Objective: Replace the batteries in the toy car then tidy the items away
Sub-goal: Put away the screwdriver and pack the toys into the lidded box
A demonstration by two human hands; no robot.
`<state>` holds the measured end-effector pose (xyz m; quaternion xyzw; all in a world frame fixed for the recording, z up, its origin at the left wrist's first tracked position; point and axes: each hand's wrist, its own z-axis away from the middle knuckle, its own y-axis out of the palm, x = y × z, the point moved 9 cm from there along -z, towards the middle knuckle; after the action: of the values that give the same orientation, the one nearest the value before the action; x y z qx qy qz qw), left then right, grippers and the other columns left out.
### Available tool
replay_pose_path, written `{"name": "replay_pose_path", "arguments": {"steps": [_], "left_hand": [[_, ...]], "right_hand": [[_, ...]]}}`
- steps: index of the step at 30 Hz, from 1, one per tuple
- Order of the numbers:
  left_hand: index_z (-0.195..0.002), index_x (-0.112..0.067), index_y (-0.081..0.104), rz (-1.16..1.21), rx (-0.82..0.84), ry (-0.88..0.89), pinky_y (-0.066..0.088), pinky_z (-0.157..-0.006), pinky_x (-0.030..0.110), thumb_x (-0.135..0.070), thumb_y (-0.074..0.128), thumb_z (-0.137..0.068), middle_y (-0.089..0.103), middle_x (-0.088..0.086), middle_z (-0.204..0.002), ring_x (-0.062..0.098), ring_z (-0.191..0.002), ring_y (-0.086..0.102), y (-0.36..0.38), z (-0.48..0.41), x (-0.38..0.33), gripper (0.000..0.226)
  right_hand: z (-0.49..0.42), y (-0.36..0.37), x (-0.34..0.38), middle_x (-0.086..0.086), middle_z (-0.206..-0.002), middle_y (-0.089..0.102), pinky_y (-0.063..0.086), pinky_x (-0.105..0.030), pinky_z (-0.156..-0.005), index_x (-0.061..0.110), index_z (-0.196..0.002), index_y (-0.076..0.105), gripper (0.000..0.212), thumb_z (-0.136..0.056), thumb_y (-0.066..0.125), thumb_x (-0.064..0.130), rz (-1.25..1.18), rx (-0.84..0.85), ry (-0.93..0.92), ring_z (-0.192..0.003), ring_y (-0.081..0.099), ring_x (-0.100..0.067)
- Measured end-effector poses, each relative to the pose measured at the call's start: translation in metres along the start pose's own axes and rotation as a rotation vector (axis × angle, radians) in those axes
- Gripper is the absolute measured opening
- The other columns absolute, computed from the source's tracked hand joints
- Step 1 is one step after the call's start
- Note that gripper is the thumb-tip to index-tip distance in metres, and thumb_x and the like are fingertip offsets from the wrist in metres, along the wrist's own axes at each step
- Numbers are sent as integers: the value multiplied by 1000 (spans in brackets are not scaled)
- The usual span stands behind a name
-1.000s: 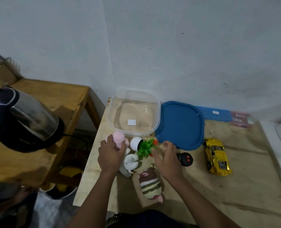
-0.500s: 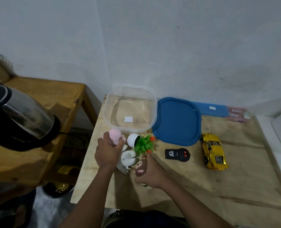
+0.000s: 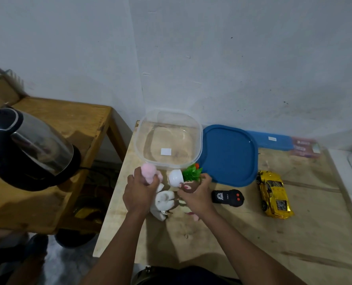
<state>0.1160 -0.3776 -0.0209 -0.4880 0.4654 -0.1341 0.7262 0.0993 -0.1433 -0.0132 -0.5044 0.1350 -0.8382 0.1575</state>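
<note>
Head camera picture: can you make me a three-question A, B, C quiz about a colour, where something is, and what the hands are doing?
1. What colour is the lid beside the clear tub? A) red B) blue C) green
2. Where is the black remote? A) between the right hand and the yellow car B) inside the tub C) on the lid
3. What are the hands doing? A) lying flat B) waving C) each holding a plush toy

Answers: 1 B, the lid is plainly blue. 2 A, it lies right of that hand and left of the car. 3 C, the left hand grips the pink plush, and the right grips the brown plush.
</note>
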Motion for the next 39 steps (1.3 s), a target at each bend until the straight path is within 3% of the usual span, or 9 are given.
{"name": "replay_pose_path", "arguments": {"steps": [3, 7, 10, 12, 17, 23, 30, 39], "left_hand": [[-132, -24, 44, -5, 3, -4, 43, -72, 31, -62, 58, -85, 59, 6, -114, 26, -99, 61, 1, 0, 1, 63], [-133, -26, 43, -13, 14, -9, 47, -74, 34, -67, 56, -84, 59, 5, -113, 26, -99, 61, 3, -1, 3, 65], [-131, -29, 42, -18, 15, -21, 48, -73, 34, -68, 54, -83, 59, 3, -108, 25, -96, 61, 4, -2, 3, 63], [-132, -30, 42, -29, 16, -15, 48, -72, 34, -69, 53, -83, 58, 3, -108, 24, -95, 61, 5, -3, 2, 64], [-134, -31, 39, -41, 38, 22, 52, -74, 34, -71, 52, -83, 58, 1, -109, 23, -97, 61, 9, -5, 0, 65], [-131, -30, 44, -44, 57, 71, 52, -71, 33, -73, 51, -82, 59, -2, -103, 20, -90, 60, 8, -5, -2, 65], [-118, -26, 51, -19, 96, 149, 39, -59, 26, -66, 60, -81, 59, -5, -92, 15, -78, 57, 7, -3, -9, 55], [-126, -29, 52, 15, 152, 211, 48, -67, 28, -59, 63, -82, 66, -7, -102, 15, -85, 62, 12, -4, -10, 54]], "right_hand": [[-7, 5, -1, -1, -114, 56, 38, -7, -54, 21, -120, 28, 78, -68, 86, 26, -58, -36, 64, -84, 55, -2], [-9, 16, -2, 3, -114, 57, 44, -24, -77, 19, -130, 31, 89, -65, 87, 40, -226, -47, 196, -91, 58, -11], [-19, 16, -3, 1, -120, 59, 42, -27, -84, 14, -138, 35, 96, -64, 86, 48, -286, -84, 269, -97, 56, -15], [-25, 18, -8, -1, -123, 61, 43, -28, -85, 14, -139, 39, 98, -61, 84, 54, -257, -76, 312, -98, 57, -16], [-34, 25, -4, 6, -105, 69, 54, -37, -88, 23, -125, 56, 96, -41, 83, 59, -224, -10, 291, -92, 66, -14], [-28, 27, -2, 4, -115, 64, 49, -29, -82, 21, -132, 45, 92, -56, 88, 47, -234, 32, 234, -98, 62, -12], [-29, 27, -9, 4, -111, 67, 53, -34, -89, 24, -130, 47, 90, -53, 87, 50, -234, 61, 248, -97, 65, -14], [-28, 28, -10, 4, -114, 65, 52, -39, -94, 24, -135, 41, 100, -52, 89, 50, -271, 85, 279, -102, 63, -17]]}}
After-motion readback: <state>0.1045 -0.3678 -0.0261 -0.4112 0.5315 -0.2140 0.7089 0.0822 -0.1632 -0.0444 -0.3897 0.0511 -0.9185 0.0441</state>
